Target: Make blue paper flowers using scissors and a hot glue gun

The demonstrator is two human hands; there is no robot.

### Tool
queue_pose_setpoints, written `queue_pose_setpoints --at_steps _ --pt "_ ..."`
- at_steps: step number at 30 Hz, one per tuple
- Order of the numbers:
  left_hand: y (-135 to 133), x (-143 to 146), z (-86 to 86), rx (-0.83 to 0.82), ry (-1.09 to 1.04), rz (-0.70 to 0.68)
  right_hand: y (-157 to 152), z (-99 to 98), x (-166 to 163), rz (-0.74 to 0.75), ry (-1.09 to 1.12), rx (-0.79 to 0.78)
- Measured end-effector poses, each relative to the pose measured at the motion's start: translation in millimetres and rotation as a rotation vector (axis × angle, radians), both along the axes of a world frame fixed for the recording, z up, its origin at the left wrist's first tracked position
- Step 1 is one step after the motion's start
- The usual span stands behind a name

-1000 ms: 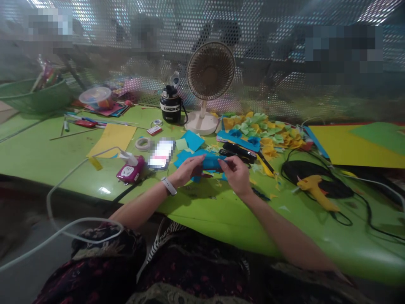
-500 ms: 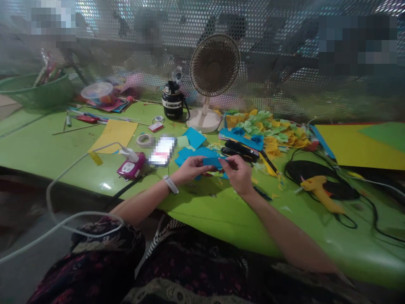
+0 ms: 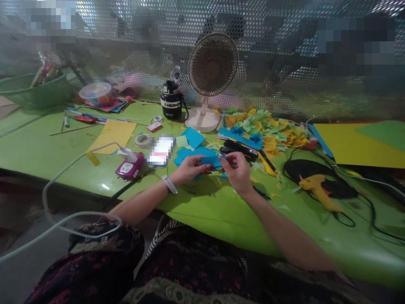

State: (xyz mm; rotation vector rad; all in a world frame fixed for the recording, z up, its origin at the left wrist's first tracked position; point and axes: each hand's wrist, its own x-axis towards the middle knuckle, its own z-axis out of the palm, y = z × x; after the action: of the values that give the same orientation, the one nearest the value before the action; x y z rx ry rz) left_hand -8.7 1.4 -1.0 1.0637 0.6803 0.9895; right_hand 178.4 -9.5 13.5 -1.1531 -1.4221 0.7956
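A small folded strip of blue paper (image 3: 211, 160) is pinched between both hands just above the green table (image 3: 47, 152). My left hand (image 3: 190, 169) grips its left end, and a white band sits on that wrist. My right hand (image 3: 238, 171) pinches the right end with thumb and fingertips. More blue paper pieces (image 3: 193, 138) lie on the table right behind the hands. A black stapler (image 3: 240, 148) rests just beyond my right hand.
A yellow glue gun (image 3: 318, 192) with black cord lies to the right. A pile of green and yellow paper shapes (image 3: 268, 128), a desk fan (image 3: 210, 76), a black bottle (image 3: 171, 101), tape roll (image 3: 143, 140), pink power adapter (image 3: 129, 166) and yellow sheets (image 3: 112, 135) surround the hands.
The blue strip has been flattened and drawn slightly narrower between the fingers. Both hands stay in nearly the same place.
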Motion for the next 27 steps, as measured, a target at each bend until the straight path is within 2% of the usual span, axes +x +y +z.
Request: queue_pose_setpoints --at_steps 3,6,8,13,22,27 --pt "0.8 -0.6 0.5 0.016 -0.012 0.040 1.7 5.4 1.5 0.060 0.073 -0.104" --pt "-0.5 -1.5 4.2 0.033 -0.001 0.044 2.2 6.8 2.2 0.214 -0.020 -0.212" --pt "-2.2 -1.9 7.2 0.047 0.005 0.035 2.1 5.9 1.2 0.265 -0.057 -0.223" --pt "-4.0 -1.5 9.3 0.052 -0.027 0.057 3.1 4.5 -1.7 0.277 -0.038 -0.210" --pt "-0.4 -6.0 11.7 0.026 0.004 0.090 8.5 7.1 4.4 0.356 0.003 -0.303" --pt "0.2 -7.9 14.2 0.036 0.117 0.086 8.0 10.8 5.3 0.407 -0.010 -0.326"
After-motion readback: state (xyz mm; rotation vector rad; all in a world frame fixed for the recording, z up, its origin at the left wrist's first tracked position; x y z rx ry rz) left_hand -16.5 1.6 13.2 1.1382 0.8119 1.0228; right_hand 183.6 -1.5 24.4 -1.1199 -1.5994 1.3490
